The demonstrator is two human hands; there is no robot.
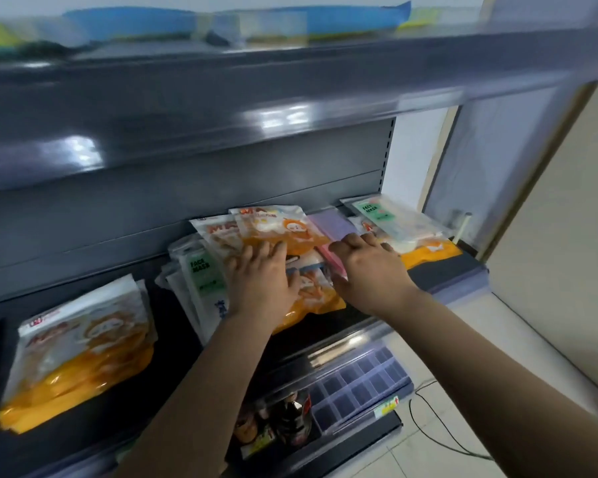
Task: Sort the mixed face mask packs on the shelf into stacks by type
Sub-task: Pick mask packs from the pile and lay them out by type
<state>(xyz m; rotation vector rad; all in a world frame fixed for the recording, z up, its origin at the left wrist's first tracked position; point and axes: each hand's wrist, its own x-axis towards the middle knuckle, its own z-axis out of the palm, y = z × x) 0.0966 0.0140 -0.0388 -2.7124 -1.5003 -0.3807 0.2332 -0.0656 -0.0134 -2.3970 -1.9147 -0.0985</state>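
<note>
A jumble of face mask packs lies on the dark shelf [439, 267]. Orange cartoon packs [283, 229] sit in the middle, green "FACE MASK" packs at the left [201, 270] and back right [387, 215], and pink and purple packs [332, 222] between. My left hand [259, 277] rests flat, fingers spread, on the orange packs. My right hand [366, 263] has its fingers curled over the edge of a pink pack [325, 251]. A separate stack of orange packs [80, 343] lies at the shelf's left.
An upper shelf [221, 105] overhangs close above, carrying blurred blue packs [325, 22]. Below are a clear compartment organiser [359, 384] and dark bottles [294, 419]. A cable [439, 432] runs over the tiled floor at right, beside a beige wall.
</note>
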